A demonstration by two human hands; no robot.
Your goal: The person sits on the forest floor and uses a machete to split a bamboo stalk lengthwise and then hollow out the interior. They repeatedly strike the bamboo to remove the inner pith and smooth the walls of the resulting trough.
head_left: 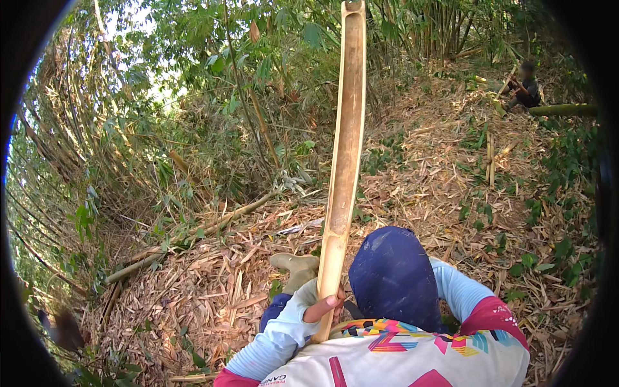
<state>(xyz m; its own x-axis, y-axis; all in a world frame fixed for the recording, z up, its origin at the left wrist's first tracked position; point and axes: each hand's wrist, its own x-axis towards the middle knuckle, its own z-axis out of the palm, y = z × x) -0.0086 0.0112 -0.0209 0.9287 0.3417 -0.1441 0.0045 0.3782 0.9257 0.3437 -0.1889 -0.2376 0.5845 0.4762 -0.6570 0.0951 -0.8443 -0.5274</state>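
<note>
My left hand point(325, 306) is closed around the lower part of a long half-split bamboo piece point(347, 142). The bamboo stands nearly upright, its hollow side facing me, with a node wall partway up and another at the top. Its lower end rests close against my shirt. Beside the left fingers is a small dark object point(353, 309), too hidden to name. My right arm, in a light blue sleeve point(461, 287), reaches forward past my dark blue trouser knee point(394, 277); the knee hides the right hand.
Dry bamboo leaves and chips point(225, 277) cover the sloping ground. A thin bamboo pole point(193, 235) lies at the left, near my boot point(296, 267). Dense bamboo stands behind. Far right, another person point(527, 90) sits near a green bamboo pole point(564, 110).
</note>
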